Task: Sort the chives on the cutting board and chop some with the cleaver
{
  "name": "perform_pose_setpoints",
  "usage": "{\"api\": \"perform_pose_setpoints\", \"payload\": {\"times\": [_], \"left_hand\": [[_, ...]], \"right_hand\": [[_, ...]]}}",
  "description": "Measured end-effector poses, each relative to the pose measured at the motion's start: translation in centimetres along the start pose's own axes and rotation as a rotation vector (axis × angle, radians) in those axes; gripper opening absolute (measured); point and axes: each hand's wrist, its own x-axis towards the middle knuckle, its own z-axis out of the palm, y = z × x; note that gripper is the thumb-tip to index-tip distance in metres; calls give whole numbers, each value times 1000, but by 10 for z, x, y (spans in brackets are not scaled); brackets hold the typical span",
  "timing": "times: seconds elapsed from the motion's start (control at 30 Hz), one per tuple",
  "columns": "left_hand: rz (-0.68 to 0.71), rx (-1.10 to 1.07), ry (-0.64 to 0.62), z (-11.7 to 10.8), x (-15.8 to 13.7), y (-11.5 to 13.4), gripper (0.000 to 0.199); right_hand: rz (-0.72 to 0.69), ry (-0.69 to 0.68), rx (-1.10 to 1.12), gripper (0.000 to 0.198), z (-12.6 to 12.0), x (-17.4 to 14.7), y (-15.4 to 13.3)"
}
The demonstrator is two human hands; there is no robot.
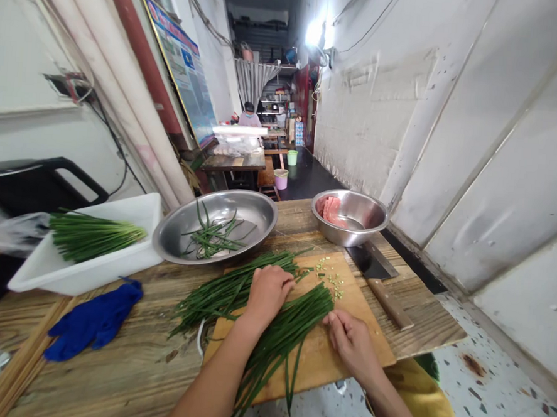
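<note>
The poster point(180, 70) beyond the board point(328, 366) can't be read. Green stalks point(295, 323) are touched by the left hand point(268, 290); the right hand point(349, 335) is curled nearby. Grips can't be told.

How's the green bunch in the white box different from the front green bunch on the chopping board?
The box bunch lies inside the white box; the board bunch lies on the chopping board, tips hanging past its edge. The box bunch has pale ends; the board bunch looks green to its end. No hand is near the box bunch; the right hand is beside the board bunch. Both are long, thin green stalks.
</note>
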Motion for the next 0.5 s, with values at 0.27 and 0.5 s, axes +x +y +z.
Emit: {"api": "perform_pose_setpoints", "payload": {"times": [0.27,0.5], "left_hand": [[22,154,-72,4,0,2,14],[88,92,-67,6,0,8,19]], "right_hand": [[-15,16,0,33,1,-2,4],[-4,14,-13,35,0,-3,4]]}}
